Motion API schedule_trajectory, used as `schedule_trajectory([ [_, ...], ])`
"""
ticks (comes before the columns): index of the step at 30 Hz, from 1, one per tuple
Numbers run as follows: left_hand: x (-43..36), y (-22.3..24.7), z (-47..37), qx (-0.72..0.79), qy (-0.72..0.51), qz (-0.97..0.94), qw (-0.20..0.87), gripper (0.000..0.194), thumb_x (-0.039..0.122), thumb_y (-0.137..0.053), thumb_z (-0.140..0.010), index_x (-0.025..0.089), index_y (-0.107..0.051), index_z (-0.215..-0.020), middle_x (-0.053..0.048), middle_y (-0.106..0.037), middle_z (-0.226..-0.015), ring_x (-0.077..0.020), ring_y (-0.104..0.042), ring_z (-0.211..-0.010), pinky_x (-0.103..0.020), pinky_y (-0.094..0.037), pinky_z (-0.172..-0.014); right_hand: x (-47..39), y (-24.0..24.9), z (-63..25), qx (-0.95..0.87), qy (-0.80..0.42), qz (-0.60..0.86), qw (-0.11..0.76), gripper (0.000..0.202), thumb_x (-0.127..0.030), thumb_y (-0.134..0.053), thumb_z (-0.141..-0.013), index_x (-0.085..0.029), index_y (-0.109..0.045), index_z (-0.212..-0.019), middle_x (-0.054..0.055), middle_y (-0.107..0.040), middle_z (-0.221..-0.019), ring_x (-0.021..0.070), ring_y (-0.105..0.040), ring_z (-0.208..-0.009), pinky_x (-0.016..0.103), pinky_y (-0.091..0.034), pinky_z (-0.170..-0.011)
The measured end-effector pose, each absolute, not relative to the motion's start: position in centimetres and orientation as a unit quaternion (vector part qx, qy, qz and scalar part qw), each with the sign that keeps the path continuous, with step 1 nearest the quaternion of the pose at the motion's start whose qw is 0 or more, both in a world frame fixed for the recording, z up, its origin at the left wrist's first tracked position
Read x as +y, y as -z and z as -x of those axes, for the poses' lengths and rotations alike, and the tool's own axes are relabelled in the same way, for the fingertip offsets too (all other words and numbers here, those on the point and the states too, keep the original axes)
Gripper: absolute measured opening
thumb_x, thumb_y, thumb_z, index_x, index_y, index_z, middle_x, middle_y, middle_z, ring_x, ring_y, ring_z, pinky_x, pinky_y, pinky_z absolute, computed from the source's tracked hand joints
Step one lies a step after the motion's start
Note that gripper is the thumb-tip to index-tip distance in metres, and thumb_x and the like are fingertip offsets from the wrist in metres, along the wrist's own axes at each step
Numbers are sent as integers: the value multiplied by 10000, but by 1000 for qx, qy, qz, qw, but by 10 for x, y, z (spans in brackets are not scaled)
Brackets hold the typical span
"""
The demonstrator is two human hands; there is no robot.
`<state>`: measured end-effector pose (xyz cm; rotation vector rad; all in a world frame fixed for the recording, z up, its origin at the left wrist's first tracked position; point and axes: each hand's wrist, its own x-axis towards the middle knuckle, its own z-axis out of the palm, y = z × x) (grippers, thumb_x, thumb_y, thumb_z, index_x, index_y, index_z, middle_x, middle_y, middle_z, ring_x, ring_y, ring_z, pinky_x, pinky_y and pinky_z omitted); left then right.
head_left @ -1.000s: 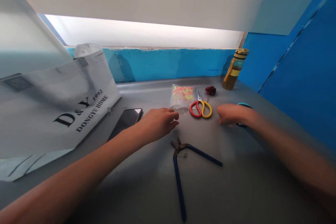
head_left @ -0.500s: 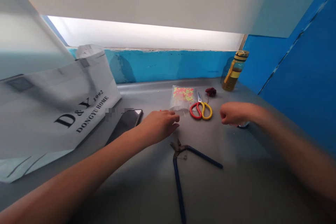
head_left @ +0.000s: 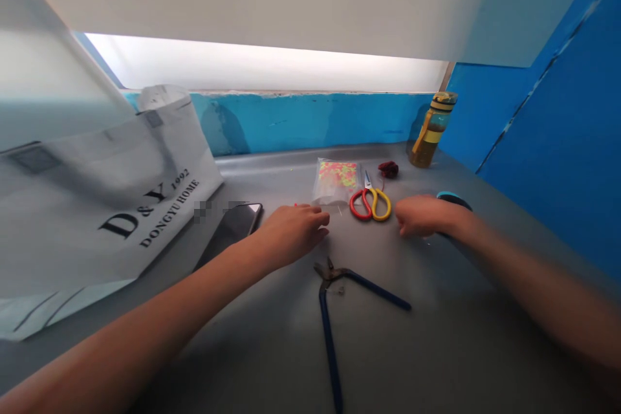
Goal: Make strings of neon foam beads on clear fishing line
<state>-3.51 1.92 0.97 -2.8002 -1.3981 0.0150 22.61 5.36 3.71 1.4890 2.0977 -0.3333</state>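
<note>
My left hand (head_left: 295, 233) rests on the grey table with its fingers curled down; whatever is in them is hidden. A tiny red bit shows just behind its knuckles. My right hand (head_left: 418, 215) is closed, knuckles up, right of the scissors (head_left: 371, 202) with one red and one yellow handle; I cannot make out what it holds. Partly hidden behind the right wrist is a dark round object with a teal edge (head_left: 453, 198). Blue-handled pliers (head_left: 334, 275) lie spread in front of my hands. A clear bag of pink and yellow beads (head_left: 338, 178) lies beyond the left hand.
A white tote bag (head_left: 121, 207) stands at the left, with a dark phone (head_left: 233, 229) beside it. Dark red bundled cord (head_left: 388, 169) lies behind the scissors. A yellow water bottle (head_left: 431, 132) stands at the back right. Blue walls bound the table's back and right.
My right hand has moved left, closer to the scissors, and the teal-edged round object now shows behind its wrist. My left hand has stayed in place.
</note>
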Motion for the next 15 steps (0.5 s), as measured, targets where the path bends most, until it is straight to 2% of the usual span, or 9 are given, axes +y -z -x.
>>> schedule_trajectory([
  [8, 20, -9, 36, -438, 8, 899, -3, 226, 281, -486, -951, 204, -688, -1020, -80, -716, -1006, -244, -679, -879, -313, -449, -659, 53, -51, -239, 793, 245, -498, 251, 53, -211, -598, -711, -188, -636, -740, 28, -634, -725, 165, -558, -602, 274, -341, -511],
  [15, 19, -1, 36, -424, 56, 903, -42, 195, 270, -515, -932, 229, -688, -1013, -68, -710, -1009, -234, -682, -898, -316, -484, -721, 54, -51, -236, 746, 450, -427, 242, 60, -168, -576, -718, -186, -600, -771, 18, -694, -767, 164, -632, -693, 251, -424, -574],
])
